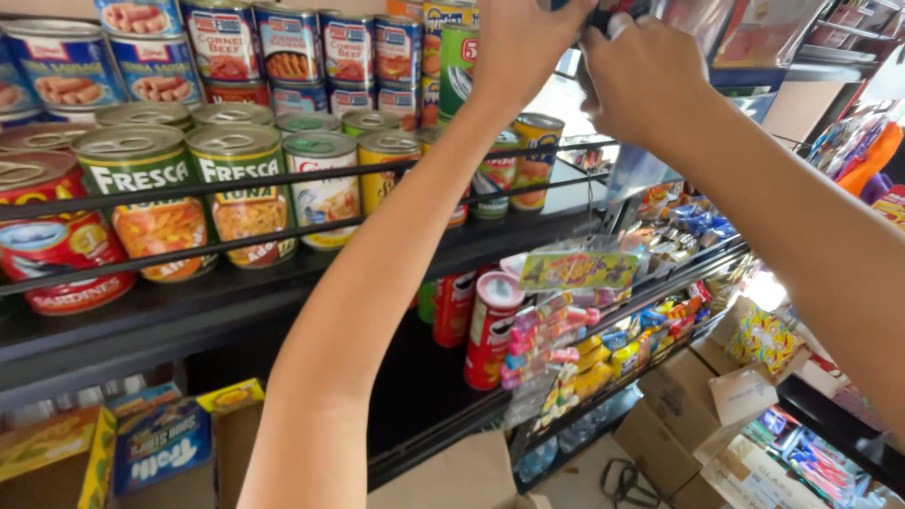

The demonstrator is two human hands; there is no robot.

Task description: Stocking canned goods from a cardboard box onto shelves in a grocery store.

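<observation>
- Head view, hands: left hand (pixel 517 45) and right hand (pixel 633 75) are raised together at the top edge of the frame, touching, fingers pinched on a small dark clip or hook (pixel 597 17); what it is exactly cannot be told, as the frame cuts it off.
- Hanging item: a clear plastic bag of sweets (pixel 566 330) with a yellow-green header card hangs just below the hands, in front of the shelf edge, on a thin wire.
- Upper shelf (pixel 141 330), black, with two rail bars across the front: tins stand in rows, two tiers high at the back. Front row counts about seven tins, among them one red sardine tin (pixel 57 240) and two green-banded tuna tins (pixel 156 198).
- Lower shelf: two red snack tubes (pixel 490 330) stand upright behind the bag.
- Right side: a wire rack (pixel 679 245) holds small wrapped sweets, too many to count.
- Floor level: open cardboard boxes (pixel 698 396) crowd the aisle; little room shows between them.
- Lower left: one blue sweet box (pixel 160 443) beside yellow cartons.
</observation>
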